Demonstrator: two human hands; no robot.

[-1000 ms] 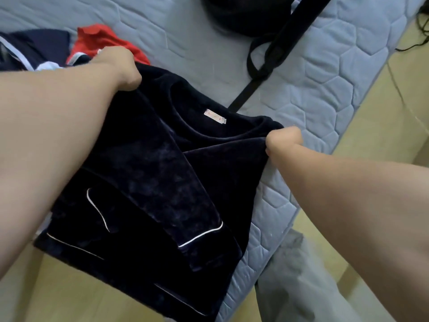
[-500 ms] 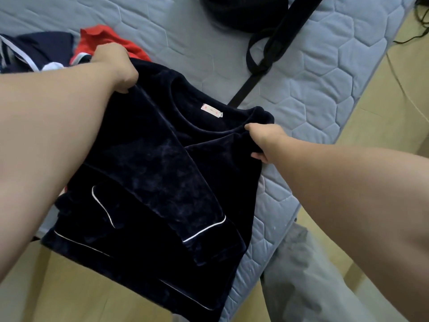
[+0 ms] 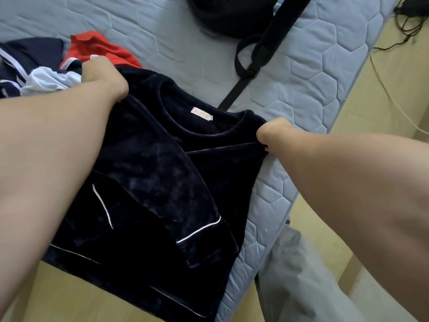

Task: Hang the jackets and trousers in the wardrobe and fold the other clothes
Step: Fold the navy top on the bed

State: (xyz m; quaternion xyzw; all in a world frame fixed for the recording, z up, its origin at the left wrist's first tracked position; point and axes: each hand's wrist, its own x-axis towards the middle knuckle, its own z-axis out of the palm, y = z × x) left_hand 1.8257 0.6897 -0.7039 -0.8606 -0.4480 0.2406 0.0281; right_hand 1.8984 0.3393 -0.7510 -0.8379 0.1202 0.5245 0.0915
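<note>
A dark navy velvet top [image 3: 162,182] with thin white piping lies on the grey quilted mattress [image 3: 301,73], its hem hanging over the near edge. Both sleeves are folded in over the front. My left hand [image 3: 104,75] grips the left shoulder of the top. My right hand [image 3: 274,133] pinches the right shoulder, fingers curled under the fabric. A small white label shows inside the round neckline.
A heap of clothes lies at the far left: a red garment [image 3: 99,47] and a navy and white one [image 3: 30,66]. A black bag with a long strap [image 3: 260,49] sits at the top. The wooden floor [image 3: 383,94] lies right, with cables; my grey trouser leg [image 3: 301,287] stands below.
My right hand shifted from the front fold out to the right shoulder and closed on it. My left hand kept its hold on the left shoulder. The top barely moved.
</note>
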